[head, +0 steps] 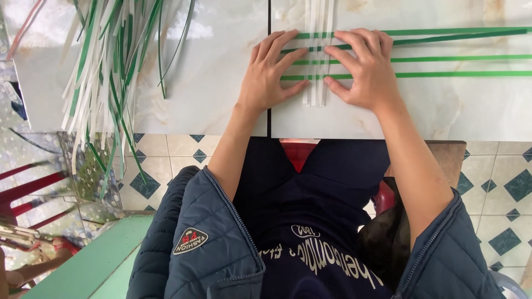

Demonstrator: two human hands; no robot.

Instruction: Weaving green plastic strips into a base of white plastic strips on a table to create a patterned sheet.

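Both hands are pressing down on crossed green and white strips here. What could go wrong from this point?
1. The white strips lie loose across the green strips, pinned only by the left hand and right hand; lifting either could let the crossing slide apart on the glossy tile surface.
2. The loose strip pile overhangs the tile edge and might slip to the floor.

Single view, head-worn cam, looking steeply down over the person's chest and lap. Faces forward and down onto the near edge of the pale marble bench (210, 83), close range. Hands (321, 69) sit upper centre of frame; tiled floor (499, 182) shows at both sides below the bench edge.
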